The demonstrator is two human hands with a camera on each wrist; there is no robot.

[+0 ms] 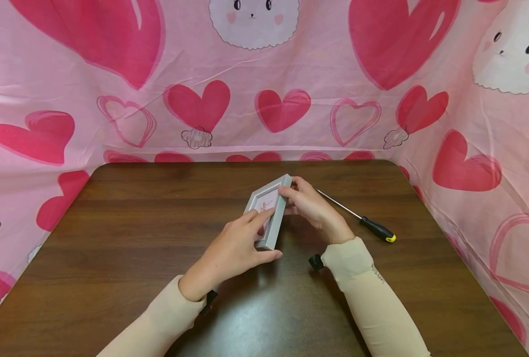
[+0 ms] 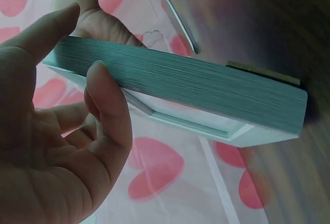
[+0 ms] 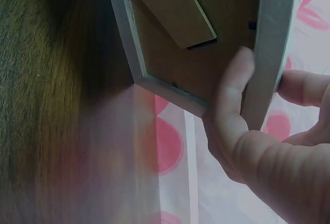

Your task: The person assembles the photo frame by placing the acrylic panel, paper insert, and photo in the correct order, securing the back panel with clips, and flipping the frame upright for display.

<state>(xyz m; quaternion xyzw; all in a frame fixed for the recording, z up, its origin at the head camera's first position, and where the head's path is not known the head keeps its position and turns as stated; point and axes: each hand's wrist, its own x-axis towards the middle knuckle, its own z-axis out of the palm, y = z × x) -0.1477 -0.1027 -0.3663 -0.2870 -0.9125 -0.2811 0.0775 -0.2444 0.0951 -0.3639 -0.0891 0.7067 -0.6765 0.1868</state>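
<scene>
A light grey picture frame (image 1: 264,201) is tilted above the table, its front showing a pale picture with a small plant-like motif. My right hand (image 1: 306,203) grips the far right part, digits on both the front and the back. The right wrist view shows the brown backing board (image 3: 180,72) with a stand leg (image 3: 178,10). Over the near left part lies my left hand (image 1: 235,243), its index finger reaching across the front. The left thumb extends by the lower corner and looks apart from the frame in the left wrist view.
On the dark wooden table (image 1: 135,248), right of the right hand, lies a screwdriver (image 1: 376,228) with a black and yellow handle, its shaft pointing away to the left. Pink cloth (image 1: 242,69) with hearts hangs behind the table and at its sides.
</scene>
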